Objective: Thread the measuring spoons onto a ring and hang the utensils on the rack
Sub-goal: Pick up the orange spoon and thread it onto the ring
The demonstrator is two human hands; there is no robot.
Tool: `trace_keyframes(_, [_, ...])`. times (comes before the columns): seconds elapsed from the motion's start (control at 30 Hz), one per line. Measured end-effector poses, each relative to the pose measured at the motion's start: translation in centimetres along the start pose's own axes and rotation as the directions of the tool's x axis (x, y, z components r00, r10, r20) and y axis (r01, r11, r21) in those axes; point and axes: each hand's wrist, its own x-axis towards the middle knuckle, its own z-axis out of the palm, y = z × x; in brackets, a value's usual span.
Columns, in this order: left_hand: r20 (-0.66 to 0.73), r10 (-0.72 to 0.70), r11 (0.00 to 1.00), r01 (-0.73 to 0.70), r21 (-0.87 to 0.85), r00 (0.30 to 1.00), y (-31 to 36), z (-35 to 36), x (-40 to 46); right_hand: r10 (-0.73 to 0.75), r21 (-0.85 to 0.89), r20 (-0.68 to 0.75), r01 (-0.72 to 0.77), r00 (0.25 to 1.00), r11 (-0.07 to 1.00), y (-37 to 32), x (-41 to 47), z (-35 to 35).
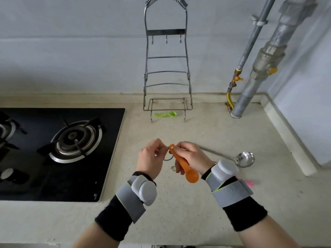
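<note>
both hands are close together above the counter point(206, 203). the right hand point(191, 156) is closed around the handle of the orange spoon point(184, 165), its bowl pointing down toward the person. the left hand point(152, 158) pinches the ring point(168, 159) at the end of that handle; if the ring is already through the hole, i cannot tell. a green spoon point(165, 114) lies under the wire rack point(166, 72) by the wall. a metal ladle point(243, 159) lies just right of the hands, a pink spoon point(249, 183) near the right wrist.
</note>
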Motion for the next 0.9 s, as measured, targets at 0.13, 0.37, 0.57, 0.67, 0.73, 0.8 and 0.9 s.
trace_keyframes(0.13, [-0.046, 0.052, 0.998, -0.05, 0.032, 0.998, 0.1, 0.1, -0.5, 0.026, 0.005, 0.076, -0.027, 0.997, 1.0, -0.4, -0.2, -0.4])
trace_keyframes(0.37, [-0.098, 0.074, 0.995, -0.08, -0.06, 0.992, 1.2, -0.3, -0.4, 0.008, -0.01, 0.06, -0.008, 0.998, 1.0, -1.2, -0.3, -0.6])
trace_keyframes(0.57, [-0.039, 0.11, 0.988, -0.114, -0.107, 0.993, 1.2, -0.6, -0.5, 0.027, 0.041, 0.154, -0.034, 0.988, 0.999, -1.6, -0.6, -1.2])
trace_keyframes(0.67, [0.017, 0.016, 0.951, -0.01, -0.309, 1.0, 1.5, -0.9, -0.3, 0.018, 0.083, 0.24, -0.039, 0.971, 0.996, -1.2, -0.9, -1.3])
trace_keyframes(0.73, [0.06, -0.043, 0.88, 0.066, -0.47, 0.997, 1.8, -1.0, -0.3, -0.013, 0.085, 0.257, -0.009, 0.966, 0.996, -0.7, -0.9, -0.9])
trace_keyframes(0.8, [0.151, -0.108, 0.765, 0.179, -0.618, 0.983, 1.9, -1.0, -0.3, -0.05, 0.053, 0.219, 0.039, 0.975, 0.998, -0.3, -0.8, -0.3])
trace_keyframes(0.9, [0.303, -0.136, 0.53, 0.328, -0.782, 0.943, 1.8, -1.0, -0.3, -0.067, -0.037, 0.123, 0.072, 0.99, 0.997, 0.1, -0.3, 0.5])
